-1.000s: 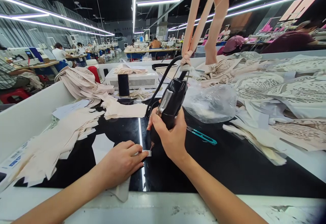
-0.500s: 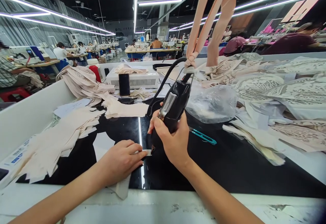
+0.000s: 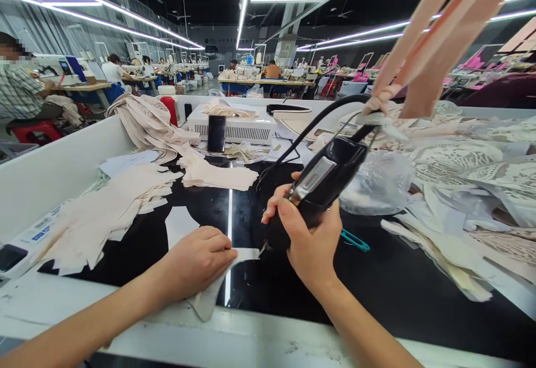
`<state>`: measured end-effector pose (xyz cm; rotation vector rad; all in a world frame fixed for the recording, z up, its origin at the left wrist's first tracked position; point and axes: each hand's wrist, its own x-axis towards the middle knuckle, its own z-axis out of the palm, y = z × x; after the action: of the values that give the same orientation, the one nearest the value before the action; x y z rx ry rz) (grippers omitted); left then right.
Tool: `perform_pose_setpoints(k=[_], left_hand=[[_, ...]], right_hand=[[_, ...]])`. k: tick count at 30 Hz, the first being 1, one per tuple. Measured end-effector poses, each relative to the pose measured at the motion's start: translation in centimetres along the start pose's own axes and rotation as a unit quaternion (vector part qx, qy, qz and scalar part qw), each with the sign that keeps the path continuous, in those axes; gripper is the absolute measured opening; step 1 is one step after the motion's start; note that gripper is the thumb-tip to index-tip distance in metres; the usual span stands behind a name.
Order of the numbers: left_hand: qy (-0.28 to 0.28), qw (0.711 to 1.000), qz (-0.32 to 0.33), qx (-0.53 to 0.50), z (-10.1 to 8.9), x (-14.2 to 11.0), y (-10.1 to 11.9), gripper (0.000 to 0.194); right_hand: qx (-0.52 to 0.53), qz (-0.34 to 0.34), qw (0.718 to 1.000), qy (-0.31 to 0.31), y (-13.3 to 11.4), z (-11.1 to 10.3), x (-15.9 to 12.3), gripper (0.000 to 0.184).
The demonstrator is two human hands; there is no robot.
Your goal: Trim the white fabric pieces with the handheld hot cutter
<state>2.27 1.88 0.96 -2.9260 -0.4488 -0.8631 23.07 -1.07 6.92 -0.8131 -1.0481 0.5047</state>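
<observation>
My right hand (image 3: 312, 239) is wrapped around a black corded hand tool (image 3: 335, 170) with a silver lever on its side. The tool tilts, its small metal tip close to the right end of a white cut fabric piece (image 3: 248, 254). With fingers together, my left hand (image 3: 199, 262) grips that piece near its narrow end and covers its middle. Other parts of the piece show beyond the hand and below it, over the table edge. Knotted peach fabric strips (image 3: 381, 100) hold the tool from above.
A black mat (image 3: 259, 284) covers the worktop. Stacked cut fabric pieces (image 3: 113, 206) lie left, and lace pieces (image 3: 456, 158) right. A plastic bag (image 3: 377, 184) and teal thread snips (image 3: 355, 239) sit beyond my right hand. A phone (image 3: 216, 133) leans on a white box (image 3: 251, 125).
My right hand has moved the tool right and tilted it further, uncovering more of the fabric piece's end. My left hand stays on the piece. The view has turned slightly left.
</observation>
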Motion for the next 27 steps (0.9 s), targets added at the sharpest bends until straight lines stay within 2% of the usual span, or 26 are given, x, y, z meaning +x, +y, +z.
perform_pose_setpoints(k=[14,20,27], left_hand=[[-0.009,1.0,-0.017,-0.021,1.0,-0.4,0.2,0.014],[-0.022,0.999,-0.029,-0.03,1.1,-0.4,0.3,0.013],[-0.001,0.998,-0.021,-0.062,1.2,0.0,0.3,0.017]], right_hand=[[0.02,0.017,0.999,0.023,-0.1,-0.1,0.8,0.054],[0.001,0.007,1.0,0.013,0.0,-0.3,0.5,0.044],[0.004,-0.009,1.0,0.021,0.0,-0.2,0.6,0.04]])
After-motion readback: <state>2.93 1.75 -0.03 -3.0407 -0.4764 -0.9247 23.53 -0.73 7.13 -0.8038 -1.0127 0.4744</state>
